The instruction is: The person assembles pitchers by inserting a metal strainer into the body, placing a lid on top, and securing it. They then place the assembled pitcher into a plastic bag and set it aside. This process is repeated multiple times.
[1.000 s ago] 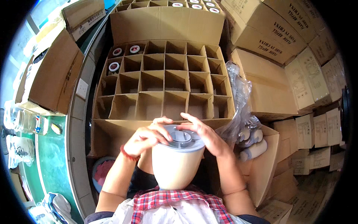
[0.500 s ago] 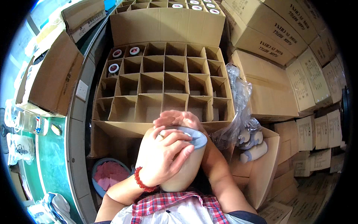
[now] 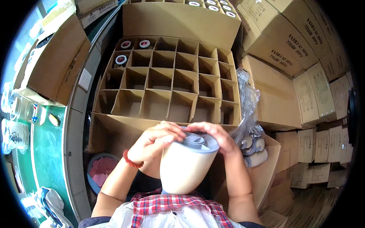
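A cream flask [image 3: 186, 167] with a grey rim stands tilted against my plaid-and-white clothing, its grey end facing up. Set in that end is a round grey stopper-like part [image 3: 194, 141]. My left hand [image 3: 156, 140] lies closed over the left side of the rim, with a red bead bracelet at its wrist. Around the far right side of the rim curls my right hand [image 3: 215, 133]. Beyond both hands sits a carton with cardboard dividers [image 3: 173, 65]; three glass-like pieces with white-ringed tops [image 3: 121, 59] occupy its far left cells.
More cream-and-grey flasks [image 3: 257, 157] lie in an open carton at the right, beside crumpled clear plastic [image 3: 247, 102]. Stacked cartons [image 3: 279, 34] rise at far right. A green table [image 3: 49, 152] runs along the left. Pink cloth fills a bucket [image 3: 91, 167] below it.
My right hand has come from beyond the flask's rim round to its right side. My left hand has slid off the top toward the left edge, uncovering the grey stopper-like part.
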